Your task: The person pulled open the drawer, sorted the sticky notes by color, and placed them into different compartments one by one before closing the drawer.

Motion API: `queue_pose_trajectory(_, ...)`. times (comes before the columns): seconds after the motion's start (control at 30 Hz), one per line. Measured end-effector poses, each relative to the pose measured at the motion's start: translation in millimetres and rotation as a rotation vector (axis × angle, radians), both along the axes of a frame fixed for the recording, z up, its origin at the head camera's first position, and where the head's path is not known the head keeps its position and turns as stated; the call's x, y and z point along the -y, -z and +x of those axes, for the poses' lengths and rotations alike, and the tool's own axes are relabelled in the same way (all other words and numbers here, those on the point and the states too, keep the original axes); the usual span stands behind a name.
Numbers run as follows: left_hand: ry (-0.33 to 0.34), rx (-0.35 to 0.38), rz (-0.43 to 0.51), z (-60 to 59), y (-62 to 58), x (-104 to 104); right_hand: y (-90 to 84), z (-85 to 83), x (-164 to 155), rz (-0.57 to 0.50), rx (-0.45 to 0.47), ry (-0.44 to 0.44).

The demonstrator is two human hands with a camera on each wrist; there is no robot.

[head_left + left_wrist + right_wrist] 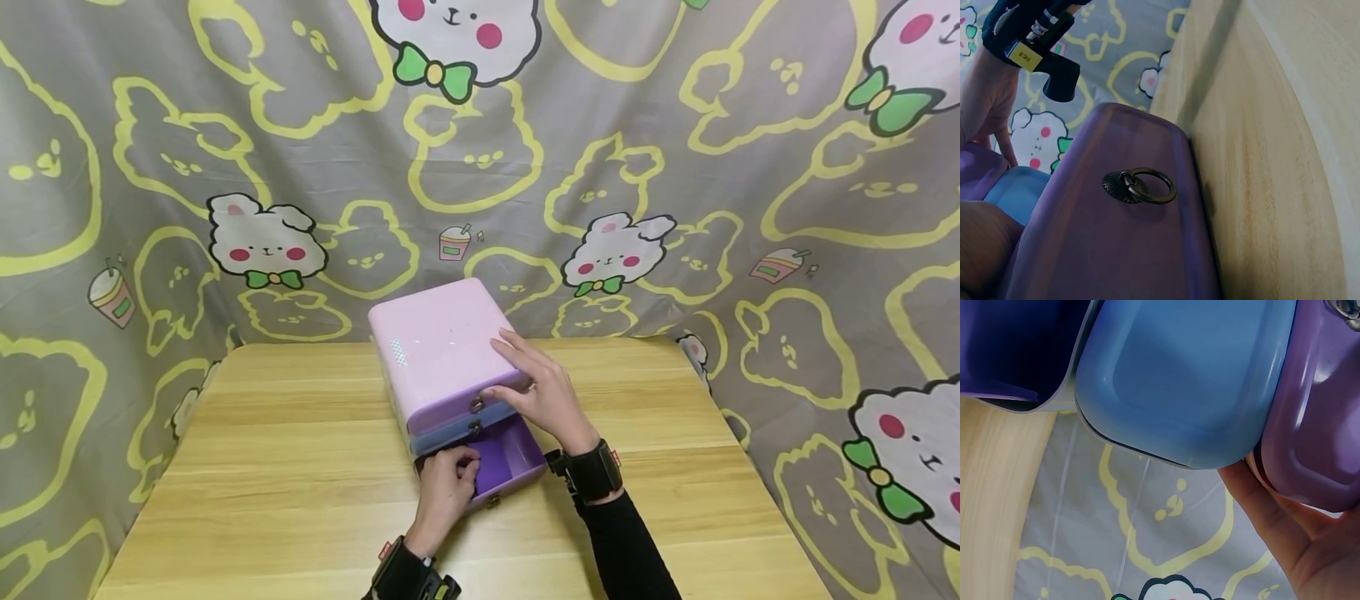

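A small three-drawer storage box with a pink top stands on the table, turned slightly. Its bottom purple drawer is pulled out, while the blue middle drawer and the purple top drawer are in. My left hand reaches into the left part of the open drawer, fingers bent and thumb near the fingertips. Whether it pinches anything is hidden; a dark area lies beside it. My right hand rests on the box's right side, fingers extended over the top edge. A ring pull hangs on the open drawer's front.
The wooden table extends on both sides of the box. A grey patterned curtain hangs behind and around it. Black camera bands sit on both wrists.
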State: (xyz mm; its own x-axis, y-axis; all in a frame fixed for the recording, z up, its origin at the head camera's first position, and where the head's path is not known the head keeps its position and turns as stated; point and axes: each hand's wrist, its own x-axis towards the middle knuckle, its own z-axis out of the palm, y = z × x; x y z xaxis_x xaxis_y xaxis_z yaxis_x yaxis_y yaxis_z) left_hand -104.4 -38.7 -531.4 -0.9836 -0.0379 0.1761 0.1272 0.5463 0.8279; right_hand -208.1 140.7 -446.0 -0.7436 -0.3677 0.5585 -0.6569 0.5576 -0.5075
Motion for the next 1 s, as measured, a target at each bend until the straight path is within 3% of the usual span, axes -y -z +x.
queue_pose_trajectory(0.27, 0.035, 0.053, -0.023, -0.1, 0.3, -2.0, 0.3, -0.2, 0.3, -0.005, -0.012, -0.006)
queue_pose_trajectory(0.63, 0.068, 0.084, -0.129, 0.7, 2.5, -2.9, 1.0, 0.1, 0.6, -0.010, -0.025, -0.009)
queue_pose_trajectory(1.0, 0.080, 0.107, -0.140, 1.4, -0.1, -3.7, 1.0, -0.4, 0.2, -0.001, -0.014, -0.006)
